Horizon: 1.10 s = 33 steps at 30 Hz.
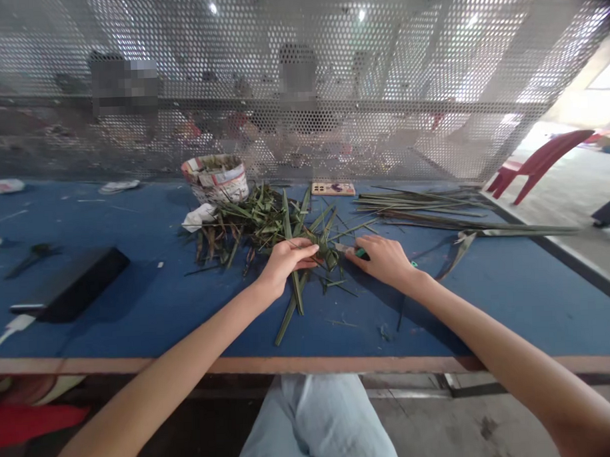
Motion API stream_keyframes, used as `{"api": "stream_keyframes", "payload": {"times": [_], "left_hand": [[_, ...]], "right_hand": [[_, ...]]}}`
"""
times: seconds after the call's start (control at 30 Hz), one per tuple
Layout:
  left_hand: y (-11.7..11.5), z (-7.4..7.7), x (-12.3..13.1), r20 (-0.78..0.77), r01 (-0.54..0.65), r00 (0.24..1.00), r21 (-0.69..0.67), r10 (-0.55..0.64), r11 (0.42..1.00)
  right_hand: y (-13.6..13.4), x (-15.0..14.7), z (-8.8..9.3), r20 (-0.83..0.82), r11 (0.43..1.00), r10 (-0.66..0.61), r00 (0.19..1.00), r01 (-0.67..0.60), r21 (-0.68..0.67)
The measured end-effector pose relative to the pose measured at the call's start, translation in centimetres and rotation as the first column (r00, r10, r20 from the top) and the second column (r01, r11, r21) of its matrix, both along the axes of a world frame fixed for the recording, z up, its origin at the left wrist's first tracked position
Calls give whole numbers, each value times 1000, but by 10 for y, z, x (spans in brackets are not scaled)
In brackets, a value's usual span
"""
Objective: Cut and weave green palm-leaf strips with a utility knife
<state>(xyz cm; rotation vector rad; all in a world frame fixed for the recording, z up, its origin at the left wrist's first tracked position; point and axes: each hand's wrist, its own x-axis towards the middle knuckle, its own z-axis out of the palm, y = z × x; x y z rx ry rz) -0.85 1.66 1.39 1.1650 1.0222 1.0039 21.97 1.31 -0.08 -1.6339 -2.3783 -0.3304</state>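
The left hand (286, 262) curls closed, pinching a knot of green palm leaves (330, 257) above the blue counter (488, 302). Just beside it, the right hand (381, 260) pinches a small green-handled knife (360, 254), blade at the knot. A heap of loose leaves (257, 223) lies beyond the left hand, long leaf strips (424, 205) beyond the right.

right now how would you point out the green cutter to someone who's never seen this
Start at the blue table and its leaf heap. Just in front of the heap, find the right hand: the cutter sits in its fingers, set apart by a green handle and a short metal blade aimed at the leaf bundle in the left hand.
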Motion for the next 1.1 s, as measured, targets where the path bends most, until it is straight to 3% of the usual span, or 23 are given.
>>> {"api": "stream_keyframes", "payload": {"times": [0.13, 0.27, 0.4, 0.6, 0.8, 1.1], "left_hand": [[-3, 2, 3, -25, 20, 999, -3, -20, 1000], [-5, 3, 6, -67, 39, 997, -14, -39, 999], [-6, 2, 7, -98, 74, 993, 24, -71, 997], [-7, -1, 8, -115, 91, 990, 76, -82, 993], [-7, 0, 8, -111, 126, 987, 70, -118, 990], [-3, 1, 2, -50, -15, 999, 109, 21, 994]], "right_hand": [[-2, -4, -1, -142, 985, 155, 978, -143, 94], [-9, -14, 2, -433, 938, 333, 837, -343, 60], [-18, -26, 0, -605, 937, 280, 745, -350, 3], [-20, -33, -9, -647, 916, 274, 711, -399, -51], [-21, -33, -8, -619, 904, 298, 727, -423, -61], [-23, -35, -8, -664, 904, 249, 705, -415, -102]]}}
